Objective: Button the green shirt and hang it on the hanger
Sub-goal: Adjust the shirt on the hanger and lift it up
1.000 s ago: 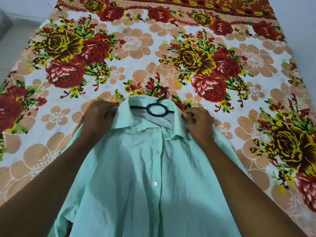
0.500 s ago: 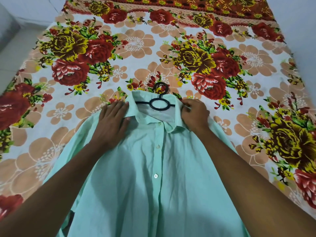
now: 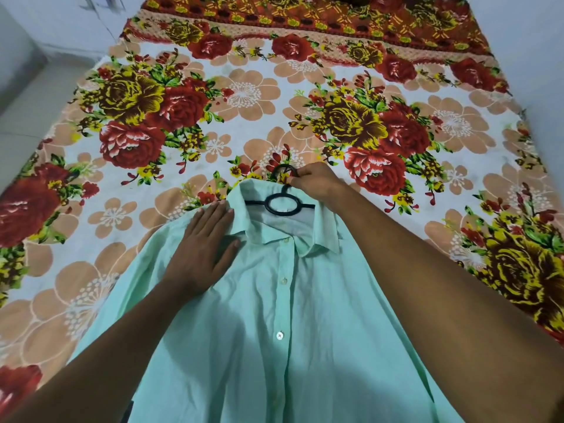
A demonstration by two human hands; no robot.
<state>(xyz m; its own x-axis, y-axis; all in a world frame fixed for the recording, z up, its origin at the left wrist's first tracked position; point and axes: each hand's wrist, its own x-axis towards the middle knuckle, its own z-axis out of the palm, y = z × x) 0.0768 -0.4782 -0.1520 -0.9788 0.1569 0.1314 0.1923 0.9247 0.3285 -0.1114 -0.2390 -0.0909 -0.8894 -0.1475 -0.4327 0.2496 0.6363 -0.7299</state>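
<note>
Green shirt [image 3: 283, 346]: buttoned, flat on bed [image 3: 244, 96], from 6 o'clock up to centre.
Left hand [image 3: 203, 250]: at 9 o'clock of collar, fingers straight, pressing shoulder.
Hanger [image 3: 282, 204]: black, inside collar.
Right hand [image 3: 316, 183]: at 12 o'clock of collar, fingers pinching hanger hook.

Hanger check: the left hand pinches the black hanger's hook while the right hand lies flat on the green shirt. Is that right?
The hands are swapped. In the head view the right hand pinches the black hanger at its hook, while the left hand lies flat on the green shirt.
</note>
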